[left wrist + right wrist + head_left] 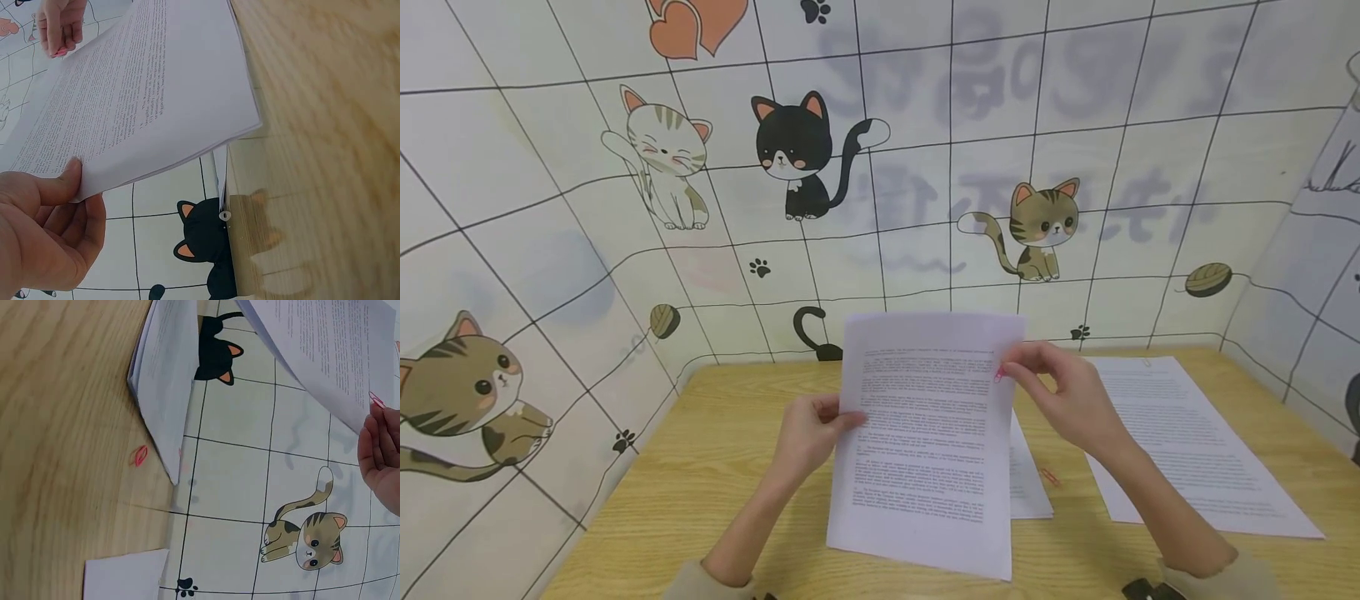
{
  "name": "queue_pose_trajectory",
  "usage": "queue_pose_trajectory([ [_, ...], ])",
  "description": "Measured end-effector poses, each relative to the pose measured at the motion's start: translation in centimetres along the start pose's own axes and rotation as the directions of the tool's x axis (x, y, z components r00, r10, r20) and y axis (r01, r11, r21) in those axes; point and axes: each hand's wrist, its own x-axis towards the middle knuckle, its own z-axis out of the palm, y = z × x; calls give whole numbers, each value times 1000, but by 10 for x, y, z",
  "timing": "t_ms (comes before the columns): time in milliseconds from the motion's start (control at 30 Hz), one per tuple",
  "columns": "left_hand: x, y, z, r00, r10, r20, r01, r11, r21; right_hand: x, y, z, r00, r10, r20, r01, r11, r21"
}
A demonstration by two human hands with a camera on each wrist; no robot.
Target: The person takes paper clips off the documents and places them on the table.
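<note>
Several printed sheets (925, 467) are held up off the table, text side facing me. My left hand (808, 433) pinches them at the left edge, thumb in front and fingers behind, as the left wrist view also shows. At the upper right edge my right hand (1071, 404) pinches a pink paper clip (1000, 374) between thumb and fingertips. The clip lies over the edge of the sheets; how far it is slid on cannot be told. In the right wrist view the clip (376, 399) shows against the paper.
Behind the raised sheets lies another paper stack (1028, 492), partly hidden. Beside it are red paper clips (1050, 477) on the wooden table (700, 500). Farther right lies a printed stack (1195, 458) with a clip (1147, 362) at its top edge. A cat-patterned wall covering (917, 250) stands behind.
</note>
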Motion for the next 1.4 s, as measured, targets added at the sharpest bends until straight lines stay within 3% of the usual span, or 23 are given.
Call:
queue_pose_trajectory([
  [400, 2, -1, -2, 1000, 5, -3, -5, 1000, -15, -15, 23, -18, 987, -27, 161, 35, 998, -45],
  [633, 3, -1, -3, 1000, 18, 0, -18, 1000, -23, -25, 36, -27, 968, 20, 249, 2, 996, -85],
  [1033, 2, 0, -4, 1000, -10, -4, 10, 1000, -26, -31, 63, -37, 891, 55, 451, -23, 997, -75],
  [1400, 2, 0, -3, 1000, -15, 11, 15, 999, -36, -41, 85, -35, 787, 131, 603, -102, 991, -82],
])
